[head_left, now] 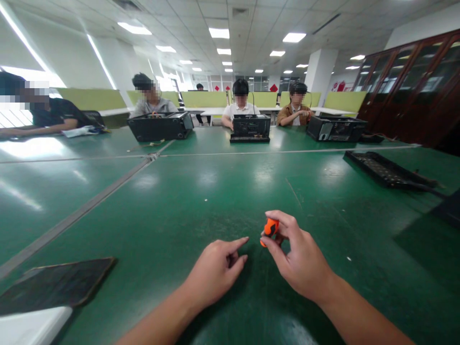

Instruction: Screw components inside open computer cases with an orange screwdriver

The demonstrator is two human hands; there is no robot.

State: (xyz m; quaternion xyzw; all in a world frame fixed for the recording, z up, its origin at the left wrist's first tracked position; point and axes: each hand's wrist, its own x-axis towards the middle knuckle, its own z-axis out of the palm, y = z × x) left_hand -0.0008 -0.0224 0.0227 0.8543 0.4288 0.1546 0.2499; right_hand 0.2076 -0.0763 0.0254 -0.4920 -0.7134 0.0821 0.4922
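Note:
My right hand (304,258) grips a small orange-and-black object (271,227) between thumb and fingertips, held a little above the green table. Its rounded orange end shows at the top and a smaller orange bit shows lower down. Its kind is unclear, since the fingers cover part of it. Just to the left is my left hand (217,268), its index finger stretched toward the object without touching it. The left thumb stands apart, the other fingers are curled, and nothing shows in that hand.
Around the green table (179,191) several people sit, three behind black computer cases (249,128). A dark flat panel (61,282) and a white object's corner (36,323) lie at the near left. A black perforated tray (388,170) rests at the right.

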